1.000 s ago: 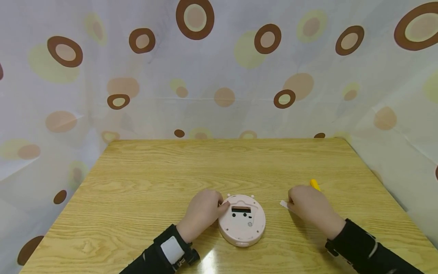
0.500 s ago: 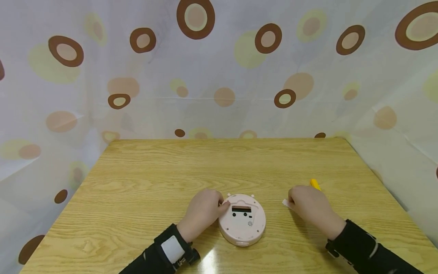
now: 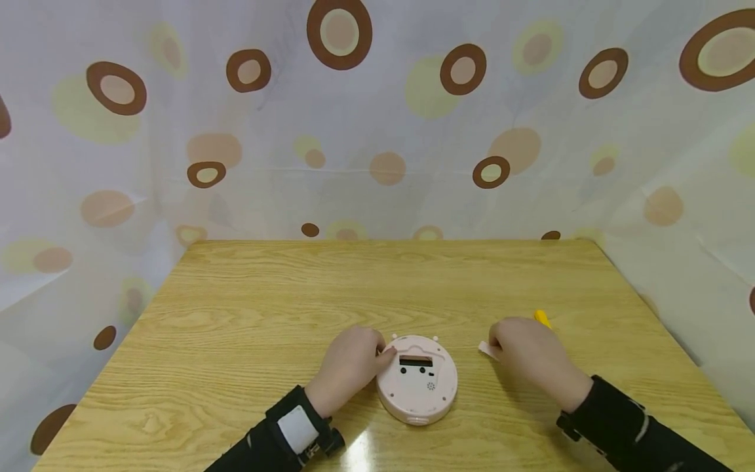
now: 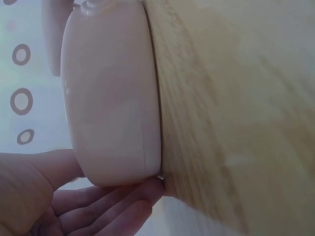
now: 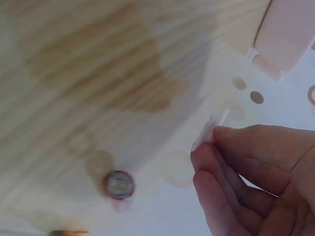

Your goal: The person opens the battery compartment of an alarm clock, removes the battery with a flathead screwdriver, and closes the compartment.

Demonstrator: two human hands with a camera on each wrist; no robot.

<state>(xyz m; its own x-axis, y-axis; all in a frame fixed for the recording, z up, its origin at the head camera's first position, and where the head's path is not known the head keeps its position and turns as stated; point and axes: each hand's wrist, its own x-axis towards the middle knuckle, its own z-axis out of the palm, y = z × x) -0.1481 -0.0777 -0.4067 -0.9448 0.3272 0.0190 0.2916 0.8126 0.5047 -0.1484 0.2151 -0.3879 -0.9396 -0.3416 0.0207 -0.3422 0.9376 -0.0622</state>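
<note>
A round pale pink alarm clock (image 3: 417, 396) lies face down on the table, its battery slot uncovered, with small knobs and a speaker grille on its back. My left hand (image 3: 352, 360) grips its upper left edge, thumb on the back and fingers round the side, as the left wrist view also shows on the clock's rim (image 4: 110, 98). To the right, my right hand (image 3: 527, 347) pinches a small, thin, pale battery cover (image 5: 210, 130) between thumb and forefinger. The cover is apart from the clock.
Behind my right hand a yellow handle (image 3: 542, 318) sticks out, its other end hidden. The right wrist view shows a battery (image 5: 119, 185) end-on, with a red edge. A patterned curtain (image 3: 377, 118) stands behind the wooden table (image 3: 265, 295).
My right hand has shifted slightly left with the battery cover, toward the clock. My left hand and the clock have stayed in place.
</note>
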